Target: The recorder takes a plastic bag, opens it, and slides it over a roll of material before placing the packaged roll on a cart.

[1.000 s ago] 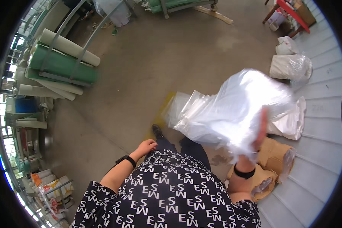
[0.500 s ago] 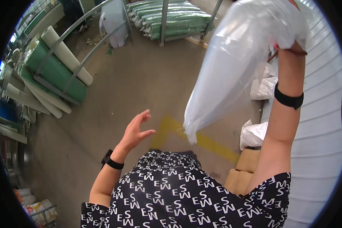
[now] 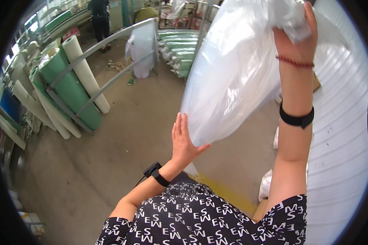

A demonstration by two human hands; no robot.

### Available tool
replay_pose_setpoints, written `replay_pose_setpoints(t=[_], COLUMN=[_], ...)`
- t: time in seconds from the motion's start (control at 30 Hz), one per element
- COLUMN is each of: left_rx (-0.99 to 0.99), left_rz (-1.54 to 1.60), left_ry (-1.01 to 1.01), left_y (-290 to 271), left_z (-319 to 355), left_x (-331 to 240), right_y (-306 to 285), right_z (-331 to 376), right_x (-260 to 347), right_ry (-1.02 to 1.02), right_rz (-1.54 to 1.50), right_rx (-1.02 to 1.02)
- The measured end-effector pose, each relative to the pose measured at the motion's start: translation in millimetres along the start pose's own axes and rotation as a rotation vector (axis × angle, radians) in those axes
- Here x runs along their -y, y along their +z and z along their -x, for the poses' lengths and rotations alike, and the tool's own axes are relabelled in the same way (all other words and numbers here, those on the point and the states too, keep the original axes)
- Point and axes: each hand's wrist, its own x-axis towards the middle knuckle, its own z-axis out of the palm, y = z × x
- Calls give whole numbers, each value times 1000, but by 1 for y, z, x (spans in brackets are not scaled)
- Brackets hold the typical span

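Note:
A large, clear plastic bag (image 3: 233, 77) hangs from upper right down toward my chest, creased and slightly bulging. Raised at the upper right, my right hand (image 3: 296, 49) is closed around its bunched top. Part of the gathered plastic sticks out between the fingers. Lower down, my left hand (image 3: 185, 141) rests against the bag's left side near its bottom, fingers stretched and thumb spread. The bag's lowest tip is partly hidden behind that hand.
At the left, green rolls (image 3: 71, 90) and white rolls (image 3: 86, 73) lean on a metal rail (image 3: 106, 38). Wrapped green rolls (image 3: 173, 53) are stacked farther back. A person in dark clothes (image 3: 99, 20) stands beyond. A white ribbed wall (image 3: 339, 143) runs along my right, with white sacks (image 3: 265, 185) beside it.
My left hand has moved up and right, from apart to touching the plastic bag. My right hand has shifted a little left with the bag. The view has tilted up, showing more background.

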Motion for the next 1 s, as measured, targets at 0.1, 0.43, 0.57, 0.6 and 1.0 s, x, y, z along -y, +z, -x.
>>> replay_pose_setpoints(t=[0.1,0.43,0.57,0.6,1.0], left_rx=[-70,90,244,223,160], left_rz=[-81,292,499,494,467], left_ry=[-52,-146,-441,-452,-456], left_y=[-9,-22,-12,-9,-6], left_z=[-45,-185,-201,-204,-394], left_x=[32,152,193,207,377], right_y=[-58,-157,-162,-156,-135], right_z=[-3,-16,-74,-89,-297], right_x=[-18,-130,-181,-202,-443], right_ry=[-125,-200,72,154,272], right_rz=[140,791,280,108,32], right_rx=[69,-21,-112,-140,-259])
